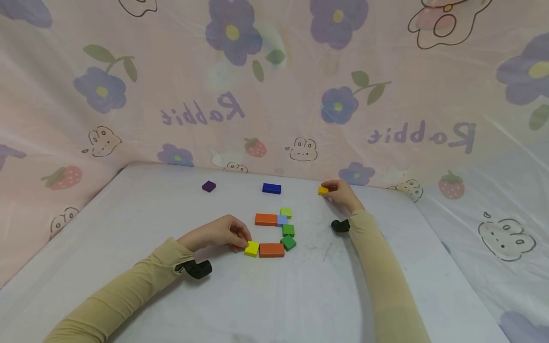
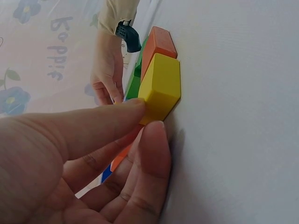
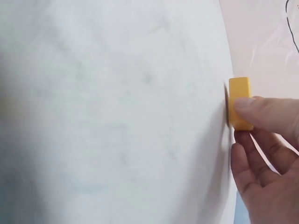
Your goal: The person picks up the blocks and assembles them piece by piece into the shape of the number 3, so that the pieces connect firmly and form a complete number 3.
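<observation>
My left hand (image 1: 223, 232) pinches the near-left corner of a bright yellow block (image 1: 251, 249) between thumb and fingertip. That block lies on the table at the left end of a long orange block (image 1: 271, 250). Two green blocks, one turned at an angle (image 1: 289, 243) and one above it (image 1: 288, 230), continue up the right side. A light blue block (image 1: 282, 220), a lime block (image 1: 286, 212) and another orange block (image 1: 266, 219) form the upper part. Far right, my right hand (image 1: 343, 194) holds a small amber-yellow block (image 3: 240, 88), thumb on its face, close to the tabletop.
A dark blue long block (image 1: 272, 188) and a purple block (image 1: 208, 186) lie apart toward the back of the white table (image 1: 171, 305). Behind it hangs a printed curtain (image 1: 274, 109) with flowers and rabbits. Black devices (image 1: 198, 269) sit at both wrists.
</observation>
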### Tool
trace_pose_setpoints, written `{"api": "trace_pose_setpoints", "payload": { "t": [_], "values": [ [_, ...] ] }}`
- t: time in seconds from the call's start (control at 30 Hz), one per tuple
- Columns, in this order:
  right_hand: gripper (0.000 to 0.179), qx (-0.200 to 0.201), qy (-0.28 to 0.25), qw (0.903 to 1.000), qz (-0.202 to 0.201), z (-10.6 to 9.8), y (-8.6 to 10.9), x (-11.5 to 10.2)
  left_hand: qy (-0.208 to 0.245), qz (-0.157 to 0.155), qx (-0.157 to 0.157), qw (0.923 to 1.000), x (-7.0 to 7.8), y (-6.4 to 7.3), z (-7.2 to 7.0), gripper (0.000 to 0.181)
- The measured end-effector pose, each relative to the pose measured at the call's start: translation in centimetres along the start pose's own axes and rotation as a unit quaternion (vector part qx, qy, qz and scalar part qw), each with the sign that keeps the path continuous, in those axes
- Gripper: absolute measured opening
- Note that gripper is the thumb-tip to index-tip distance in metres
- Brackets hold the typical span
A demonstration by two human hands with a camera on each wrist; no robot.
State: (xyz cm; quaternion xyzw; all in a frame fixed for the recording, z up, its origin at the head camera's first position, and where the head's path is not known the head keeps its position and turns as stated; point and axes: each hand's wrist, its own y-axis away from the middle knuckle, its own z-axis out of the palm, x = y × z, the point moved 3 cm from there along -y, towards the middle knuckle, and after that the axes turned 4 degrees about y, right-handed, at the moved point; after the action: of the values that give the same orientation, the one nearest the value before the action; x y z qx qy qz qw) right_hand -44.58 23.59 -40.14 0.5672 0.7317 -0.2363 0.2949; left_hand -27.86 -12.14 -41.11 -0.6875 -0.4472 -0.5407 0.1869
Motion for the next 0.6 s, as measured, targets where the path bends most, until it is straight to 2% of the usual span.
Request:
{"api": "trace_pose_setpoints", "payload": {
  "t": [0.23, 0.6],
  "values": [
    [0.037, 0.002, -0.013, 0.9999, -0.01, -0.5, 0.4, -0.4, -0.002, -0.004, 0.001, 1.0, 0.0, -0.1, -0.1, 0.012],
    [0.04, -0.001, -0.008, 0.9983, -0.057, -0.6, 0.9, -2.2, 0.002, -0.004, -0.001, 1.0, -0.2, -0.2, -0.1, 0.011]
  ]
}}
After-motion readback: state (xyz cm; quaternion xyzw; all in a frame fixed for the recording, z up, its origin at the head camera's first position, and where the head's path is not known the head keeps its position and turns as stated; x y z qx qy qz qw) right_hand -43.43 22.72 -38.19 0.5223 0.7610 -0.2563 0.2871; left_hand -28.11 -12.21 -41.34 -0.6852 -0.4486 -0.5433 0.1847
